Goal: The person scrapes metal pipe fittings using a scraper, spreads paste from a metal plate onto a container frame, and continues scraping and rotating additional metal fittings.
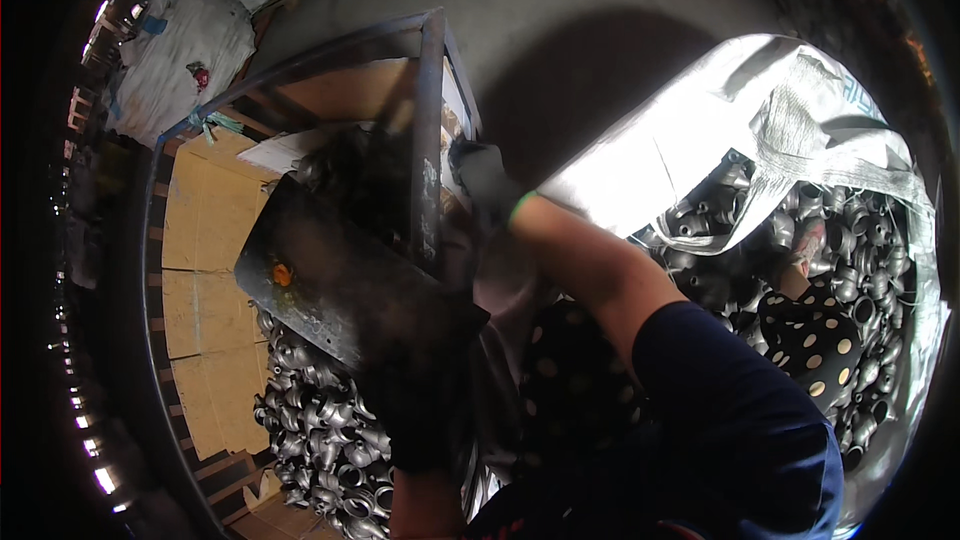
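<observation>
Presently, the head view shows a metal-framed crate [428,130] lined with cardboard [205,300], the reference for all positions noted here. Inside the crate, a dark panel [320,285] lies tilted above a heap of grey metal pipe fittings [325,440]; an orange patch [282,275] marks its upper face. The left hand [415,420], in a dark glove, is at the panel's near end, at the crate's near right side; deep shadow hides its fingers, so whether it grips the panel cannot be told. The right hand [483,175], in a grey glove with a green cuff edge [521,206], is extended to the crate's right side, just beside the corner post; its fingers are partly hidden, and its grip cannot be told. To the right of the crate stands a white woven bag [620,170] with a strap handle, filled with similar fittings. Black cloth with pale dots [815,340] shows over that load. Beyond the crate's far left corner are pale sacks [185,60].
</observation>
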### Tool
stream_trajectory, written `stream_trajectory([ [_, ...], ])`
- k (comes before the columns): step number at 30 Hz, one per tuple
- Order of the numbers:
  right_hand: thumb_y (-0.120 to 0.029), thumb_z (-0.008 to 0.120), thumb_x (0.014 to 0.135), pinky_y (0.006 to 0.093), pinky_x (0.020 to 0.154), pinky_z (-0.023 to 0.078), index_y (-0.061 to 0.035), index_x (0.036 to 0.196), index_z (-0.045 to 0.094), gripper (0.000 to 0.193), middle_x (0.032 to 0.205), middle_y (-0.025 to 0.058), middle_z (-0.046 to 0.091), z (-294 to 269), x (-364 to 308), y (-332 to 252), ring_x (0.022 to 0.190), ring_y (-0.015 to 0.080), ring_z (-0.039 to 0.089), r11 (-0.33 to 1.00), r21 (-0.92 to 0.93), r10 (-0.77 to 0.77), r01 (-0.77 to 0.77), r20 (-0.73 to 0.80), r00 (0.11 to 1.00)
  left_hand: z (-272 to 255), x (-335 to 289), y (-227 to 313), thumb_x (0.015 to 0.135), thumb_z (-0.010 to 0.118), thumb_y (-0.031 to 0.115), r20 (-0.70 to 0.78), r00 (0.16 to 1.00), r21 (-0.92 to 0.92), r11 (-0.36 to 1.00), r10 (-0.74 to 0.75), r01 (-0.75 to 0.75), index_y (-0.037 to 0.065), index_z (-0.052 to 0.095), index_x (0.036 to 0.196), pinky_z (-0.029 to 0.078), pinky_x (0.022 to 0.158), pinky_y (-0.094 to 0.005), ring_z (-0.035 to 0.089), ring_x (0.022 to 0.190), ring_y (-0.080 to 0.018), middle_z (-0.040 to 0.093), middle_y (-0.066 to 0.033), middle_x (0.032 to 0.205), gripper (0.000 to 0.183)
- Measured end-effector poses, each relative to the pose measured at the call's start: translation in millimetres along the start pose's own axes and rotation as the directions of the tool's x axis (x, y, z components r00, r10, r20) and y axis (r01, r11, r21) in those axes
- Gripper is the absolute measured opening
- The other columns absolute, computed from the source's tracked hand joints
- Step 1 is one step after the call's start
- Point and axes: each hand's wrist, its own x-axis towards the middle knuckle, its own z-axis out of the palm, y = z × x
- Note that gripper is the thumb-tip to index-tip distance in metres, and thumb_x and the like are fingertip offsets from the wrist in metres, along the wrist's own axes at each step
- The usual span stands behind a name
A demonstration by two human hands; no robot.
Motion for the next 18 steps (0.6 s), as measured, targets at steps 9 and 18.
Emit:
stream_trajectory([
  [9, -0.002, 0.061, 0.085, 0.0323, 0.059, 0.051, -0.0076, 0.096, 0.073, 0.017, 0.076, 0.0073, 0.067, -24, -8, -33, 0.066, 0.0177, 0.065, 0.258, 0.914, 0.389, -0.313, 0.198, 0.900, 4, 4, 40, 0.094, 0.063, 0.017, 0.200, 0.941, 0.561, 0.756, 0.272, -0.337, -0.005, 0.057, 0.122, 0.054, 0.087, -0.0366, 0.066, 0.100, -0.0264, 0.067, -0.0164, 0.110, 0.036],
  [18, -0.011, 0.056, 0.099, 0.0249, 0.049, 0.036, -0.0050, 0.086, 0.068, 0.018, 0.065, -0.0041, 0.053, -24, -10, -50, 0.055, 0.0050, 0.047, 0.581, 0.766, 0.455, -0.274, -0.026, 0.890, -1, -2, 10, 0.095, 0.059, 0.012, 0.060, 0.985, -0.236, 0.956, -0.164, 0.174, -0.005, 0.059, 0.122, 0.054, 0.088, -0.0351, 0.065, 0.105, -0.0224, 0.066, -0.0151, 0.118, 0.032],
])
